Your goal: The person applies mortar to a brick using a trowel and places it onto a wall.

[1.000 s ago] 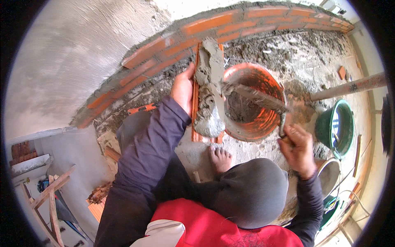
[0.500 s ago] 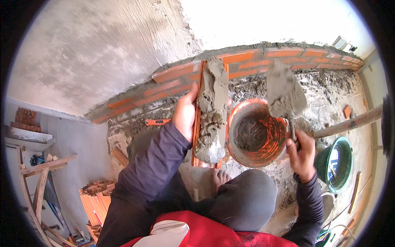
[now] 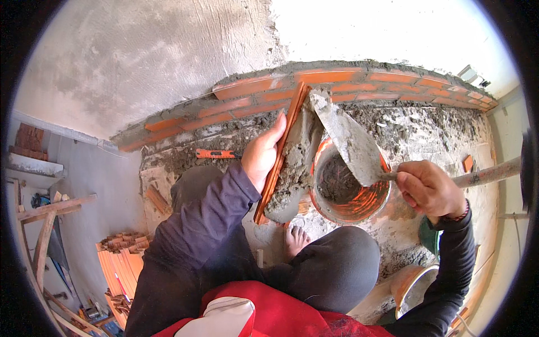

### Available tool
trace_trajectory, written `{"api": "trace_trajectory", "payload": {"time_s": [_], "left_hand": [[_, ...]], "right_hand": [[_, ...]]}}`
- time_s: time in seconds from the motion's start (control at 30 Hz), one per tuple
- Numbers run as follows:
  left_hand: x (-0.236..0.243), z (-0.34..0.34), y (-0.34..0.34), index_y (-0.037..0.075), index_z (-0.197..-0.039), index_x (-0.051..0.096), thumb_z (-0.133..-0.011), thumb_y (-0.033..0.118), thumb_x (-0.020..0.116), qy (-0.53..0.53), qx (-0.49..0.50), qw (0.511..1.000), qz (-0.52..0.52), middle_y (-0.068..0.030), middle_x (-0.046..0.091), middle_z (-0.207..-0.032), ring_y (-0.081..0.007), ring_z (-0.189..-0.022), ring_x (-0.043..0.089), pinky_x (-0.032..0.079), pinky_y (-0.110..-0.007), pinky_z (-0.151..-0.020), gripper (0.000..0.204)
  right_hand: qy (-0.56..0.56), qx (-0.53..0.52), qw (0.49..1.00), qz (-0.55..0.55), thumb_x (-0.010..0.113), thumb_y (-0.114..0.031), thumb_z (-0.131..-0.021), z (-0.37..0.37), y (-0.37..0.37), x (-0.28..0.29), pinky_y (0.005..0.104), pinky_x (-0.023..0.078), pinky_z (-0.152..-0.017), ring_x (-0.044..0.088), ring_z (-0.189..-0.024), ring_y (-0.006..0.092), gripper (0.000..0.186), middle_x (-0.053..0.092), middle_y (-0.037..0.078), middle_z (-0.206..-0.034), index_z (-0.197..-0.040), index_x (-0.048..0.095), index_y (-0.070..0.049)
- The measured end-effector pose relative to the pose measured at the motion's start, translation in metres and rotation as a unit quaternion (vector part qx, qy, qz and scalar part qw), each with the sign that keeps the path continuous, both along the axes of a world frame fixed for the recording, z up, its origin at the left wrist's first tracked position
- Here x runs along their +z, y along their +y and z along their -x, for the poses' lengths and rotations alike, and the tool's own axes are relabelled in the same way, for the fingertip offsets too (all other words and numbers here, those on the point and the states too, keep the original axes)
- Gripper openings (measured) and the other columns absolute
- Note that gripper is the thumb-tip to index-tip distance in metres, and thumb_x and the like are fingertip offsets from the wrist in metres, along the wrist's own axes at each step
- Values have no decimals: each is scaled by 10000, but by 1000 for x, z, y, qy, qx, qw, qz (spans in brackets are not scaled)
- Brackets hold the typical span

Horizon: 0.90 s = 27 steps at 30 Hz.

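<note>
My left hand (image 3: 264, 151) grips an orange brick (image 3: 282, 154) along its left side, tilted up off the ground. Wet grey mortar (image 3: 296, 163) coats the face of the brick. In my right hand (image 3: 429, 188) is the handle of a mortar-smeared trowel (image 3: 351, 143), its blade pointing up and left with the tip at the mortar near the brick's upper end. Below the blade stands an orange bucket (image 3: 377, 205) with grey mortar inside, partly hidden by the trowel.
A low curved-looking brick wall (image 3: 328, 76) topped with mortar runs ahead. An orange-handled tool (image 3: 216, 153) lies on the ground. Stacked bricks (image 3: 120, 269) stand at lower left. A green bucket (image 3: 429, 237), another bucket (image 3: 412, 289) and a long pole (image 3: 488, 172) are at right.
The trowel has swung left from beyond the bucket to the brick, its blade now slanting up-left. My right hand has turned and risen slightly. The brick is more tilted.
</note>
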<state>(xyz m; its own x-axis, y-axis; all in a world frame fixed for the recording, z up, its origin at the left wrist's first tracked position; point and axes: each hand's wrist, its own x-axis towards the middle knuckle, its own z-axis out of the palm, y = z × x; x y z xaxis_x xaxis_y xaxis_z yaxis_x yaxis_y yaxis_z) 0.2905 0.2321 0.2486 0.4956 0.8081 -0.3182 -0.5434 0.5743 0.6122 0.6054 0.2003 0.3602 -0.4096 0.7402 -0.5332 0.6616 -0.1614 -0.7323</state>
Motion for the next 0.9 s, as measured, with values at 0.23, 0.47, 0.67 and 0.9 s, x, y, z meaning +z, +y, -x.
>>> {"api": "trace_trajectory", "payload": {"time_s": [0.23,0.47,0.67,0.9], "left_hand": [[-2,2,11,45,-1326,520,-1030,445,380,-105,15,994,-10,-119,646,-1212,-250,-1072,650,517,-417,-952,516],[2,7,22,11,-1356,478,-1027,460,339,-59,66,996,0,-221,643,-1172,-331,-1035,657,529,-459,-916,574],[16,12,27,48,-1378,468,-1023,468,332,-12,111,993,-20,-217,629,-1188,-330,-1055,646,563,-496,-804,567],[37,7,24,66,-1217,591,-1027,462,335,-8,155,988,-15,-123,684,-1034,-250,-884,674,556,-397,-791,508]], "right_hand": [[39,54,998,-1,480,-215,-1015,21,-9,-25,362,413,-506,491,-511,192,331,487,76,-565,-770,525,3],[63,108,992,-7,508,-180,-989,27,-21,-29,422,421,-563,511,-570,321,264,499,174,-628,-815,547,15],[69,168,976,-116,525,-173,-975,29,-22,-36,454,422,-580,536,-647,436,236,530,216,-669,-831,558,11],[83,180,962,-187,560,-181,-941,4,-17,-31,451,405,-542,540,-608,417,236,511,195,-640,-795,568,4]]}}
